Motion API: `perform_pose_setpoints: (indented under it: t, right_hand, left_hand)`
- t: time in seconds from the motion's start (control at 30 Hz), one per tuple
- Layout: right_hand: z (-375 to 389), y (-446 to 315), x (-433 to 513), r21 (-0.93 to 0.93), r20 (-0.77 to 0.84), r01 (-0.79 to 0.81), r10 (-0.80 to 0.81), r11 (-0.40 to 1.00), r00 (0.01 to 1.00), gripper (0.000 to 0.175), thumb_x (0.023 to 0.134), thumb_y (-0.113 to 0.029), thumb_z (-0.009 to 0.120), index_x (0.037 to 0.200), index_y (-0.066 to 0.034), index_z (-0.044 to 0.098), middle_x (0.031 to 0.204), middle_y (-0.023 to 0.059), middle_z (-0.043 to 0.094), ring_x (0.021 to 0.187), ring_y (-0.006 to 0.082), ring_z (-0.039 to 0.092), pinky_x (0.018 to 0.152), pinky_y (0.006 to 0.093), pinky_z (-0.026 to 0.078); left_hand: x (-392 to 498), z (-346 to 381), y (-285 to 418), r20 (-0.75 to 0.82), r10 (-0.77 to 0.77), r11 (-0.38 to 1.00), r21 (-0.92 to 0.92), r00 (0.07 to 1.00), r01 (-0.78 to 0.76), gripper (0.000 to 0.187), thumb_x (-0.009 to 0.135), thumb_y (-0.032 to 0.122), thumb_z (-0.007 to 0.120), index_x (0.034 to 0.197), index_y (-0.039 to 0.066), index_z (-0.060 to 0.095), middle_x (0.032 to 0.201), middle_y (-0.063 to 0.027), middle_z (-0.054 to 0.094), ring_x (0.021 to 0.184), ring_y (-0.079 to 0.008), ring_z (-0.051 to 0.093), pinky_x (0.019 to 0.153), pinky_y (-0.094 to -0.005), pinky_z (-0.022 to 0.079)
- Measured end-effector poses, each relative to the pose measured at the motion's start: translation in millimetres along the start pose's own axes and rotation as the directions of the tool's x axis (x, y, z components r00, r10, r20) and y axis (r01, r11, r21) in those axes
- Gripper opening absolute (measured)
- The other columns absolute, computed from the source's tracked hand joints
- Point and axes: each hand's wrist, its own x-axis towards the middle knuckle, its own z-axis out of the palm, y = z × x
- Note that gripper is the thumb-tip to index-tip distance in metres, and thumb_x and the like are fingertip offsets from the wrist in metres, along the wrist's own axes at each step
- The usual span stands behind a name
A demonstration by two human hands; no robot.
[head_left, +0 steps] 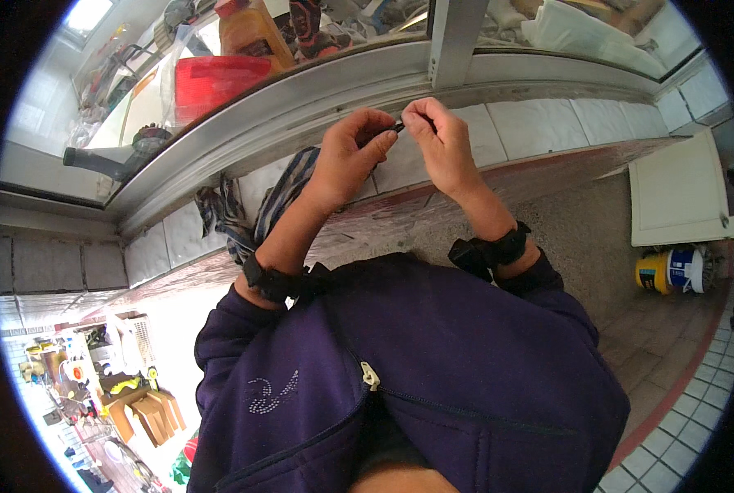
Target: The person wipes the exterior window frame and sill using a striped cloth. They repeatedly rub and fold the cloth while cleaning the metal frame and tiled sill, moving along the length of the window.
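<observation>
In front of the window, my left hand (348, 154) pinches a small, thin dark object (397, 127) between thumb and forefinger. The fingertips of my right hand (444, 145) close at the other end of that object, so the two hands almost meet. Its exact kind is too small to tell, and the fingers hide most of it. Both hands hover over a white tiled ledge (404, 161). A striped cloth (287, 185) lies crumpled on the ledge, partly behind my left forearm.
Behind the aluminium window frame (317, 92) are a red plastic piece (216, 86), an orange bottle (253, 37), a power tool (311, 31) and a grey tool (117, 154). A white panel (678, 191) and buckets (668, 271) stand at right. Cardboard boxes (148, 416) lie at lower left.
</observation>
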Motion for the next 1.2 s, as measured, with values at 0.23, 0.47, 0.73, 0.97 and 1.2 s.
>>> perform_pose_setpoints:
  t: [0.23,0.47,0.73,0.97,1.2]
  right_hand:
    - [-12,34,21,-0.217,-0.248,0.066,-0.121,0.974,0.961,0.014,0.089,-0.012,0.057,0.092,0.0014,0.060,0.075,0.0111,0.061,0.065,0.0197,0.057,0.060,0.0314,0.045]
    - [-34,49,18,-0.388,-0.158,0.215,-0.295,0.896,0.942,0.015,0.084,-0.004,0.058,0.097,-0.0004,0.064,0.079,0.0125,0.062,0.069,0.0255,0.061,0.061,0.0333,0.047]
    - [-31,47,25,-0.556,0.083,0.205,-0.192,0.806,0.978,0.028,0.078,-0.008,0.057,0.106,-0.0054,0.062,0.082,0.0123,0.057,0.076,0.0327,0.060,0.063,0.0433,0.050]
    - [-33,48,30,-0.719,0.198,0.272,-0.187,0.639,0.962,0.028,0.081,-0.011,0.053,0.108,-0.0046,0.060,0.086,0.0103,0.058,0.081,0.0300,0.061,0.066,0.0418,0.053]
    - [-44,51,26,-0.602,0.130,0.301,-0.281,0.739,0.951,0.027,0.081,-0.006,0.057,0.108,-0.0070,0.064,0.081,0.0096,0.058,0.077,0.0269,0.060,0.060,0.0383,0.049]
  left_hand:
    - [48,25,-12,-0.004,0.494,0.591,0.734,0.870,-0.333,0.013,0.084,0.011,0.062,0.096,0.006,0.060,0.088,-0.0123,0.059,0.076,-0.0333,0.059,0.064,-0.0365,0.047]
    - [73,35,-31,-0.022,0.469,0.437,0.875,0.883,-0.210,0.008,0.086,0.016,0.059,0.092,0.011,0.060,0.090,-0.0090,0.057,0.077,-0.0330,0.060,0.063,-0.0409,0.048]
    - [76,40,-31,0.073,0.494,0.321,0.911,0.867,-0.259,0.016,0.077,0.008,0.057,0.093,0.010,0.057,0.091,-0.0082,0.053,0.077,-0.0300,0.061,0.062,-0.0393,0.051]
    - [64,38,-28,0.093,0.571,0.317,0.892,0.816,-0.323,0.023,0.075,0.008,0.057,0.098,0.009,0.059,0.096,-0.0077,0.052,0.088,-0.0282,0.058,0.071,-0.0373,0.050]
    - [62,39,-22,0.185,0.458,0.225,0.922,0.870,-0.314,0.030,0.077,0.009,0.053,0.105,0.009,0.062,0.098,-0.0066,0.053,0.095,-0.0264,0.054,0.079,-0.0365,0.048]
